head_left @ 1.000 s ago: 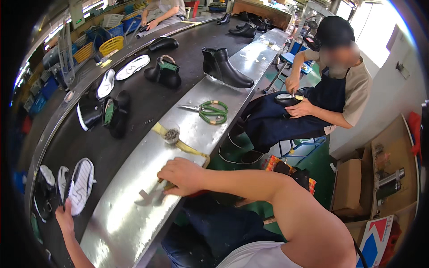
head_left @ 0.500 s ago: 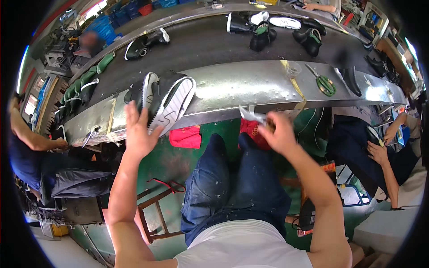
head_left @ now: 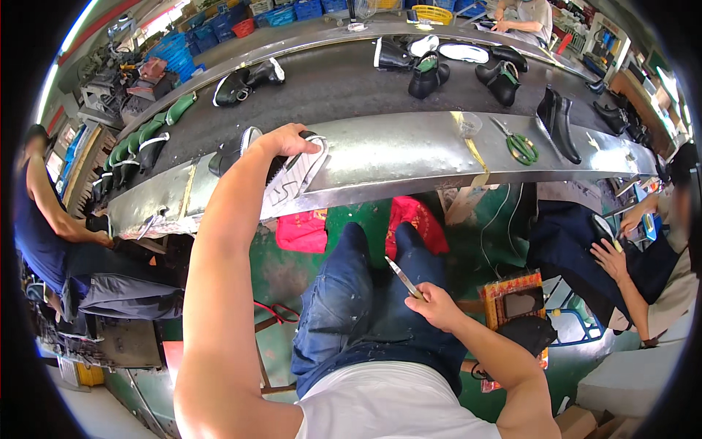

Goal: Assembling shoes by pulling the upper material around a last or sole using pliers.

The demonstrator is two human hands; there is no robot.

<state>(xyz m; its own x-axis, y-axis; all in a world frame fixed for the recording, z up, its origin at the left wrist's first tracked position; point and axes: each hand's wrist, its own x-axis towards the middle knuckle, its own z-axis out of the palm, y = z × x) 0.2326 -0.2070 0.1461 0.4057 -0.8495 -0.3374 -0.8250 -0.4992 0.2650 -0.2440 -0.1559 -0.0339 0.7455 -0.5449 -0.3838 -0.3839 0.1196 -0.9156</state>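
Long steel workbench edge [head_left: 409, 157] spans view beside dark conveyor belt [head_left: 344, 84]. Black shoe with white sole [head_left: 292, 175] at bench's near edge, gripped by left hand [head_left: 289, 139]. Right hand [head_left: 439, 307] over lap, closed around thin metal blade [head_left: 404, 278]. Green scissors [head_left: 521, 146] lie on bench, well right.

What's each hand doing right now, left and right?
Left hand: closed on a white-soled shoe at the metal bench edge.
Right hand: closed on a thin metal blade tool, over the lap.
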